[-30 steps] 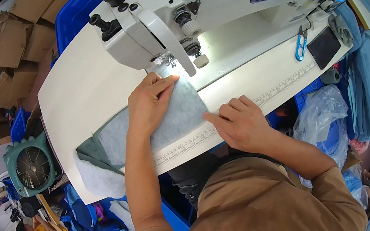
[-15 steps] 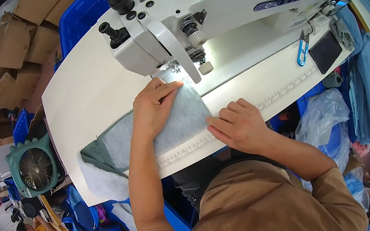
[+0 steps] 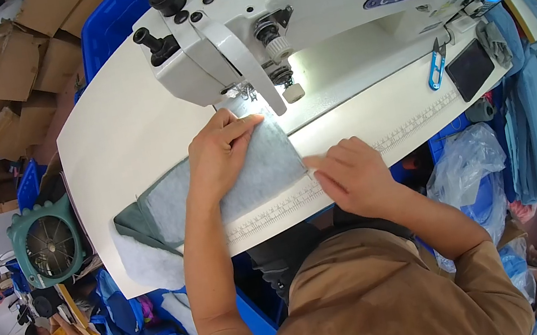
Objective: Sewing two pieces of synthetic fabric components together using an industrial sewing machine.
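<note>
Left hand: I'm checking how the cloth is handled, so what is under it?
Grey fabric lies under the left hand, showing on both sides. The patch directly beneath is covered, so whether it lies flat there can't be seen.

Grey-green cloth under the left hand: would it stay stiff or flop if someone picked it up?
The cloth would probably flop, since its left end lies folded over. It looks light, being apparently thin and fuzzy. Pushed, it might wrinkle, lying mostly flat on the table.
</note>
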{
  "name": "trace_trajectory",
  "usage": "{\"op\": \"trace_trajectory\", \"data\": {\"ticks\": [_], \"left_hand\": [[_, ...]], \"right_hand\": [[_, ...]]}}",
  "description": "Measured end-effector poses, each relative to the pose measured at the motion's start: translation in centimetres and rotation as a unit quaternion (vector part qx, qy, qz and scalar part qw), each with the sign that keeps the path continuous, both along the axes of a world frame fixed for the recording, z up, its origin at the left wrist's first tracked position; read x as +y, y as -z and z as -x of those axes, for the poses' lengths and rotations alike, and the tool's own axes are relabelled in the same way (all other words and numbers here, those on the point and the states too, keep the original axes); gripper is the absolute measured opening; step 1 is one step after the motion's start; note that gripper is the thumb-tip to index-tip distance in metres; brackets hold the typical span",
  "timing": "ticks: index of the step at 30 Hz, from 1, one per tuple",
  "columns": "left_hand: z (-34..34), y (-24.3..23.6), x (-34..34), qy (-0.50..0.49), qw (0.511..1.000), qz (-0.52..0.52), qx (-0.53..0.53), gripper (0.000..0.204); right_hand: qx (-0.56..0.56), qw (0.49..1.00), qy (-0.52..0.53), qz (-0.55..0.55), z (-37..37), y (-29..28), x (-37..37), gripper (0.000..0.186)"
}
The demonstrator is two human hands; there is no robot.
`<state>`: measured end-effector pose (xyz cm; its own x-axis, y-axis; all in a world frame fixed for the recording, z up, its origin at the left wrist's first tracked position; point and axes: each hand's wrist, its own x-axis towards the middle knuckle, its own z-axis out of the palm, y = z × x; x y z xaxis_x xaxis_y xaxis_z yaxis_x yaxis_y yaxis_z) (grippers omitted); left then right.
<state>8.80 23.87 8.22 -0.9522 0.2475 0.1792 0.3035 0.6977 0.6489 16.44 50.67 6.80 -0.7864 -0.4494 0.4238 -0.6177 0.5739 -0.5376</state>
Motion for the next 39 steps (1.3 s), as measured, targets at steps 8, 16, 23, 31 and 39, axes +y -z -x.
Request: {"op": "trace_trajectory", "data": {"ticks": [8, 16, 23, 31, 39], "left_hand": [[-0.1, -0.7, 0.0, 0.002, 0.998, 0.023, -0.054, 0.026], [-0.2, -0.8, 0.0, -0.001, 0.998, 0.041, -0.044, 0.026], [-0.2, -0.5, 0.2, -0.007, 0.997, 0.061, -0.037, 0.026], [-0.1, 0.2, -0.3, -0.001, 0.999, 0.04, 0.02, 0.027], [0.1, 0.8, -0.5, -0.008, 1.0, 0.002, 0.019, 0.022]], "right_hand": [[-0.052, 0.996, 0.047, 0.046, 0.8, -0.7, -0.9, 0.021], [0.028, 1.0, 0.014, 0.003, 0.8, -0.1, -1.1, 0.021], [0.036, 0.998, 0.0, -0.05, 1.0, -1.0, -1.0, 0.024], [0.078, 0.997, -0.005, -0.023, 5.3, -1.0, -4.3, 0.026], [0.113, 0.986, -0.015, -0.122, 6.0, 0.9, -4.0, 0.036]]}}
